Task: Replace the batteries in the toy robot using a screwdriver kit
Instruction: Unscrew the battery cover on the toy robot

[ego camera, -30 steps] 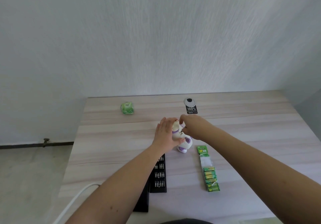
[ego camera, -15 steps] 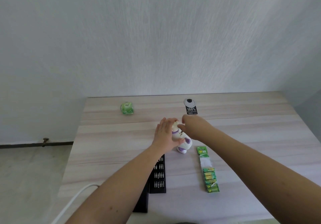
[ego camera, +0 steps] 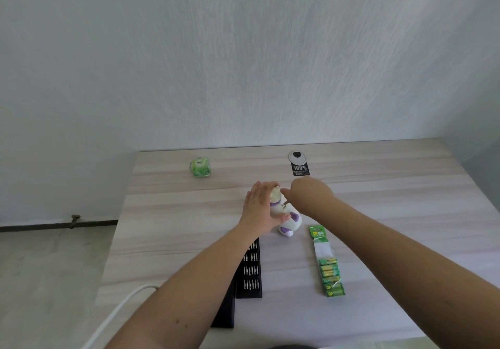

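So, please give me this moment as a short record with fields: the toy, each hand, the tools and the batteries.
toy: white and purple plastic toy robot, on the pale wooden table
left hand: left hand steadies the toy from its left side, thumb under it
right hand: right hand works at the toy's back; its grip on a thin tool is unclear
tools: black screwdriver bit tray, open, near edge
batteries: green strip pack of batteries, right of the toy, untouched
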Action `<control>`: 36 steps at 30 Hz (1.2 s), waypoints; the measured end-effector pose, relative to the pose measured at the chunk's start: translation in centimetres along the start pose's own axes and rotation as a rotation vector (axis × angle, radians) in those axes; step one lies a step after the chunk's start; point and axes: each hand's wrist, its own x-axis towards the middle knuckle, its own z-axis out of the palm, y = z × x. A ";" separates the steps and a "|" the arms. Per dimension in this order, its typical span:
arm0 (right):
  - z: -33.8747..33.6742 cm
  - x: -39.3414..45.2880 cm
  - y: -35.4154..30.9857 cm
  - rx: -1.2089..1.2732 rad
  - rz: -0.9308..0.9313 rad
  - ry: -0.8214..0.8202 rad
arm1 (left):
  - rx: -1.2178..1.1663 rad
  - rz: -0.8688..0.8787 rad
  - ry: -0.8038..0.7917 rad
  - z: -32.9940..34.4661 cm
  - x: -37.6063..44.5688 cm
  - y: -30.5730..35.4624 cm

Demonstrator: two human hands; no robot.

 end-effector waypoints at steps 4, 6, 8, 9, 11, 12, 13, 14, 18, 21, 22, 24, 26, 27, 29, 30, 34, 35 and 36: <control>0.0 0.3 -0.2 0.015 0.003 -0.043 | -0.001 0.012 0.014 0.2 0.0 -0.3; -0.4 0.2 -0.4 -0.042 -0.070 -0.069 | 0.006 0.007 0.009 0.3 0.1 -0.7; -0.6 0.0 -0.3 -0.054 -0.143 -0.057 | 0.017 0.003 0.002 0.4 0.2 -0.8; -0.6 -0.1 -0.3 -0.040 -0.164 -0.042 | 0.022 -0.001 -0.006 0.4 0.2 -0.8; -0.5 -0.1 -0.2 -0.068 -0.159 0.010 | 0.020 -0.002 -0.020 0.3 0.2 -0.6; -0.5 -0.1 -0.2 -0.106 -0.138 0.027 | 0.020 0.001 -0.020 0.3 0.2 -0.6; -0.6 -0.1 -0.2 -0.145 -0.114 0.035 | 0.024 0.009 -0.015 0.3 0.2 -0.6; -0.6 -0.1 -0.3 -0.162 -0.095 0.035 | 0.027 0.015 -0.010 0.3 0.1 -0.6; -0.8 0.2 -0.4 -0.169 -0.142 -0.001 | 0.037 0.003 -0.015 0.3 0.2 -0.8; -0.8 0.4 -0.2 -0.143 -0.194 -0.026 | 0.051 0.007 -0.006 0.6 0.3 -1.0; -0.8 0.3 -0.1 -0.124 -0.208 -0.043 | 0.055 0.007 -0.004 0.6 0.3 -1.0; -0.8 0.3 0.1 -0.087 -0.220 -0.058 | 0.058 -0.001 -0.006 0.7 0.4 -1.1; -0.6 0.2 0.0 -0.078 -0.218 -0.024 | 0.051 -0.001 0.001 0.7 0.4 -1.2; -0.6 0.2 -0.1 -0.090 -0.212 -0.003 | 0.047 0.002 0.006 0.7 0.4 -1.2; -0.6 0.2 -0.4 -0.134 -0.182 0.018 | 0.045 0.006 0.006 0.6 0.3 -1.0; -0.5 0.2 -0.5 -0.149 -0.169 0.018 | 0.045 0.008 0.003 0.6 0.3 -1.0; -0.5 0.6 -0.7 -0.193 -0.179 0.011 | 0.041 0.014 0.006 0.3 0.3 -0.6; -0.5 0.7 -0.7 -0.185 -0.184 0.002 | 0.039 0.011 0.003 0.3 0.3 -0.6; -0.5 0.7 -0.8 -0.179 -0.188 -0.010 | 0.037 0.007 -0.003 0.4 0.3 -0.6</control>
